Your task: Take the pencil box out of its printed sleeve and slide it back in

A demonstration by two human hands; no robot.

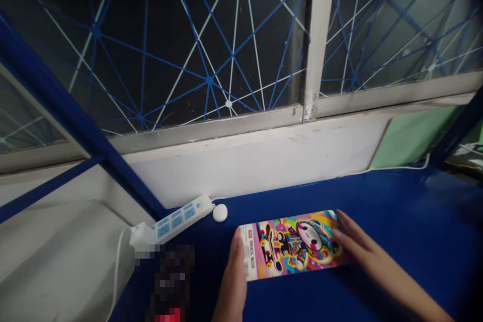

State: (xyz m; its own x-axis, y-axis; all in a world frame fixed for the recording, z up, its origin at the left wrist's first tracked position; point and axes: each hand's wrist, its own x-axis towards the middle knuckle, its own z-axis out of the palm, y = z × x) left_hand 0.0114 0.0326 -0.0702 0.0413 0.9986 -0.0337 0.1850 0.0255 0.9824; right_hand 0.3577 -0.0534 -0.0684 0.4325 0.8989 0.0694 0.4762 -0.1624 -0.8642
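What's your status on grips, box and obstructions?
Left grip at left end of pencil box, right grip at right end. Box printed side up. Power strip apart, off to the left.

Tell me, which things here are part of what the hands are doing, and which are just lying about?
In hand:
pencil box, between the hands
left hand, at its left end
right hand, at its right end

Seemingly just lying about:
power strip
round white object, beside the strip
pixelated item, too blurred to identify
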